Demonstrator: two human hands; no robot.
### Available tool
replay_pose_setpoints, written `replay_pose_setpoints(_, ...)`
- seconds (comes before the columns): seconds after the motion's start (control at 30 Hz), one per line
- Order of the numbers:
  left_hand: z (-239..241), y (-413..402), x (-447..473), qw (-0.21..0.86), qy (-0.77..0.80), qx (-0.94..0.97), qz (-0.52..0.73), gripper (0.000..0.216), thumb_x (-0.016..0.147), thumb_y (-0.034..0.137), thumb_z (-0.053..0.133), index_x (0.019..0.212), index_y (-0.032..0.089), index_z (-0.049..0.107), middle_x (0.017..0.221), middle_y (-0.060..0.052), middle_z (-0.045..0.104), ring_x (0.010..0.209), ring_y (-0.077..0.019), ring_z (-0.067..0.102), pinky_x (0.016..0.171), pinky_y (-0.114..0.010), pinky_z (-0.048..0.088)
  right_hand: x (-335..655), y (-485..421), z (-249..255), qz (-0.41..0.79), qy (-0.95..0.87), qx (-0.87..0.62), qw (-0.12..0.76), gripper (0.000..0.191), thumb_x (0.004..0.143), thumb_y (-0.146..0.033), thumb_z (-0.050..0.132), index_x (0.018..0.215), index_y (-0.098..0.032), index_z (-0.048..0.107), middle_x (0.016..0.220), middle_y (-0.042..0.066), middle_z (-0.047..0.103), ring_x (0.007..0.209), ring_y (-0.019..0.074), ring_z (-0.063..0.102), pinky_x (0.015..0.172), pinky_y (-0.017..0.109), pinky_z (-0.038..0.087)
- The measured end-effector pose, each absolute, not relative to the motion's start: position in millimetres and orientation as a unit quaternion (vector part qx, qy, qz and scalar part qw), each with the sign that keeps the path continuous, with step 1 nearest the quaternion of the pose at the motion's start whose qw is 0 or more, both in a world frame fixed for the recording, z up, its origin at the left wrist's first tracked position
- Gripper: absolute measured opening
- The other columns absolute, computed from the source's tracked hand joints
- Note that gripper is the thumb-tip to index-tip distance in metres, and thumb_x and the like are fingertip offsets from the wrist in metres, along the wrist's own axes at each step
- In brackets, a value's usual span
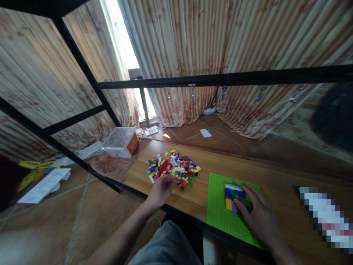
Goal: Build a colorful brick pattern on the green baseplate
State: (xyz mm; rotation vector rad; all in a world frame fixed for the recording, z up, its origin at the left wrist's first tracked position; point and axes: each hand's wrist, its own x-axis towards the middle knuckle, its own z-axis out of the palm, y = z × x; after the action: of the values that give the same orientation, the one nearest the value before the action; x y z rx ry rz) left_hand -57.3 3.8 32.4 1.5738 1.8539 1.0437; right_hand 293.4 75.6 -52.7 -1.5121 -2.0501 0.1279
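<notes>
My left hand (162, 189) is at the near edge of a heap of small building bricks (172, 165) in many colours. Its fingers are curled together, and whatever they may hold is hidden. To the right lies a green studded baseplate (215, 200). On it sits a low block of joined bricks (231, 193) in blue, white, yellow, purple and green. My right hand (257, 211) rests over the right side of this block, thumb and fingers apart and touching it. The hand covers part of the block and of the baseplate.
The wooden tabletop (193, 204) has a black front edge. A blurred-out pale item (325, 217) lies at the right. A clear plastic box (117, 143) stands on the tiled floor beyond the left end. A black metal bar (176, 81) crosses before the curtains.
</notes>
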Motion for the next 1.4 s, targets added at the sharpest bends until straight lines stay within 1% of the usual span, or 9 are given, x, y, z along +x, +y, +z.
replay_pose_setpoints(0.23,21.5,-5.0,-55.8,0.213,0.678,0.627,0.317,0.024,0.08,0.006,0.05,0.088,0.017,0.07,0.085,-0.003,0.064,0.078,-0.0144,0.06,0.073,-0.024,0.047,295.5,76.8,-53.9,0.053,-0.766,-0.572,0.29,0.062,0.085,-0.064,0.042,0.129,-0.021,0.054,0.131,0.014,0.056,0.12,0.034,0.053,0.101,0.052,0.042)
replay_pose_setpoints(0.37,21.7,1.0,-38.0,0.215,0.663,0.654,0.294,0.024,0.083,0.008,0.05,0.093,0.018,0.069,0.092,-0.004,0.064,0.082,-0.0151,0.061,0.075,-0.025,0.048,295.2,76.3,-53.2,0.055,-0.764,-0.571,0.293,0.061,0.086,-0.062,0.043,0.129,-0.022,0.054,0.13,0.014,0.056,0.119,0.0328,0.054,0.1,0.05,0.043)
replay_pose_setpoints(0.53,22.9,13.6,-21.5,0.163,0.656,0.691,0.256,0.022,0.085,0.012,0.05,0.099,0.02,0.066,0.099,-0.005,0.062,0.09,-0.016,0.06,0.081,-0.025,0.049,295.4,76.0,-53.7,0.051,-0.764,-0.576,0.286,0.061,0.085,-0.062,0.044,0.129,-0.021,0.055,0.131,0.014,0.055,0.12,0.033,0.053,0.101,0.051,0.043)
replay_pose_setpoints(0.73,24.2,31.2,-7.9,0.087,0.645,0.753,0.1,0.019,0.088,0.011,0.048,0.087,0.018,0.066,0.102,-0.008,0.061,0.096,-0.0195,0.058,0.084,-0.03,0.048,295.1,75.9,-51.2,0.057,-0.763,-0.573,0.293,0.058,0.087,-0.06,0.044,0.128,-0.021,0.056,0.129,0.013,0.056,0.12,0.0315,0.053,0.101,0.05,0.042)
replay_pose_setpoints(0.83,23.5,36.9,-5.2,0.076,0.645,0.757,0.069,0.02,0.089,0.011,0.048,0.083,0.017,0.066,0.101,-0.008,0.062,0.096,-0.0204,0.058,0.084,-0.031,0.048,294.2,75.9,-50.5,0.06,-0.763,-0.572,0.294,0.056,0.088,-0.059,0.045,0.127,-0.021,0.056,0.129,0.013,0.056,0.119,0.0314,0.053,0.101,0.05,0.042)
replay_pose_setpoints(0.97,24.9,40.6,-3.7,0.071,0.637,0.765,0.068,0.02,0.089,0.012,0.047,0.084,0.016,0.066,0.098,-0.009,0.063,0.096,-0.0219,0.058,0.086,-0.033,0.048,292.8,75.5,-50.2,0.064,-0.76,-0.57,0.305,0.054,0.088,-0.057,0.047,0.128,-0.022,0.055,0.129,0.012,0.056,0.119,0.0308,0.053,0.1,0.051,0.043)
replay_pose_setpoints(1.07,26.5,43.4,1.9,0.085,0.626,0.77,0.09,0.019,0.089,0.014,0.048,0.086,0.016,0.066,0.096,-0.008,0.064,0.092,-0.0202,0.06,0.084,-0.031,0.048,291.2,74.8,-48.7,0.066,-0.756,-0.57,0.315,0.052,0.087,-0.056,0.049,0.127,-0.023,0.056,0.128,0.012,0.057,0.119,0.0306,0.053,0.1,0.051,0.043)
replay_pose_setpoints(1.27,17.1,66.6,38.6,0.211,0.594,0.729,0.266,0.02,0.086,0.013,0.051,0.089,0.017,0.07,0.083,-0.003,0.069,0.074,-0.0139,0.064,0.07,-0.022,0.049,288.3,74.7,-43.2,0.07,-0.755,-0.568,0.32,0.05,0.088,-0.053,0.051,0.127,-0.023,0.057,0.127,0.012,0.058,0.118,0.0299,0.053,0.098,0.051,0.044)
replay_pose_setpoints(1.4,5.9,91.2,70.1,0.269,0.572,0.698,0.335,0.022,0.086,0.013,0.052,0.095,0.015,0.072,0.085,-0.004,0.073,0.075,-0.0137,0.066,0.072,-0.022,0.052,288.4,75.1,-41.8,0.076,-0.755,-0.566,0.324,0.048,0.088,-0.052,0.051,0.127,-0.023,0.057,0.127,0.012,0.058,0.119,0.0297,0.053,0.098,0.05,0.044)
